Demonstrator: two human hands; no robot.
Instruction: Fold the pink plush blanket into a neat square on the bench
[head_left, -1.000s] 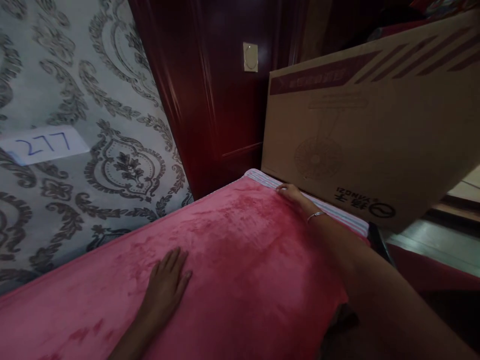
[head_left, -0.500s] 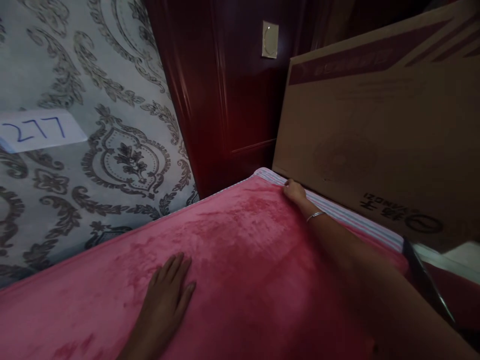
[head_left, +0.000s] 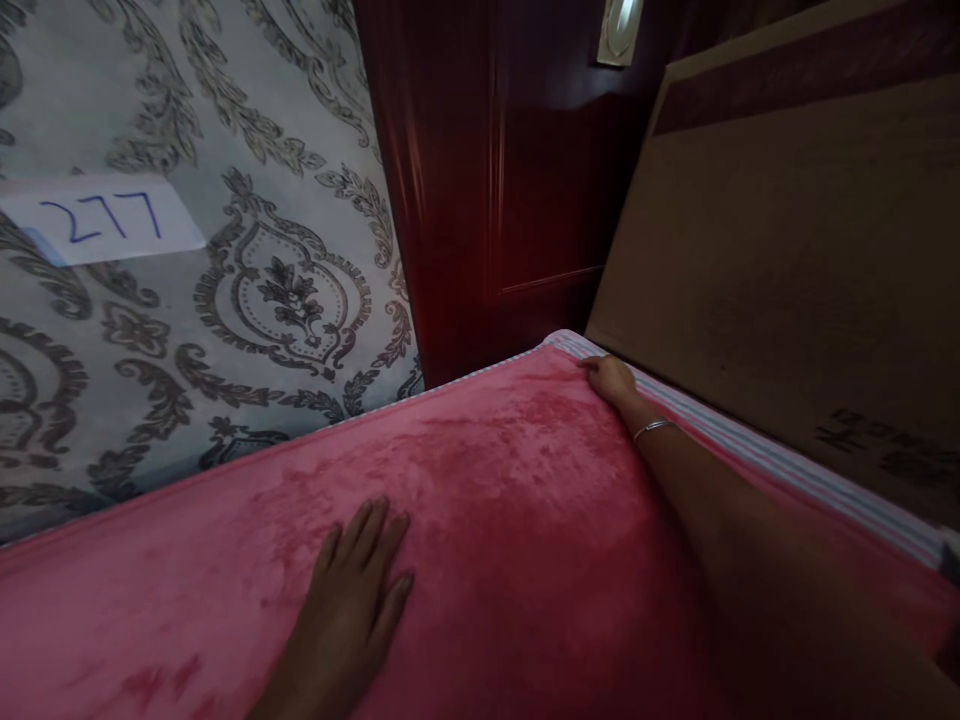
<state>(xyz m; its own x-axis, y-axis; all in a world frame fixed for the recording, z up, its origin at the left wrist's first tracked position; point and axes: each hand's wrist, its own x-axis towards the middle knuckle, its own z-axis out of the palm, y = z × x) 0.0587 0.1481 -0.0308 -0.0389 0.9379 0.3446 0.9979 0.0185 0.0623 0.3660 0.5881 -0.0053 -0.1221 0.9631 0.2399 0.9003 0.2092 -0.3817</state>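
Observation:
A pink plush bed sheet (head_left: 480, 480) covers the mattress, with darker brushed patches across its pile. My left hand (head_left: 356, 585) lies flat on it, fingers spread, holding nothing. At the far corner my right hand (head_left: 611, 380), a silver bangle on its wrist, has its fingers bent at the sheet's edge and appears to grip it; the fingertips are partly hidden. Beyond that hand, the mattress's striped side (head_left: 720, 420) shows blue-grey and white along the right edge.
A large cardboard box (head_left: 780, 240) leans close along the bed's right side. Dark red wooden panelling (head_left: 465, 200) with a metal plate (head_left: 620, 30) stands behind the corner. Patterned wallpaper (head_left: 292, 290) borders the left, bearing a paper marked 277 (head_left: 109, 220).
The view has shifted, so the wall, panel and bed sit farther right. My right hand's index finger is now straighter at the sheet's edge. My left hand stays flat on the sheet.

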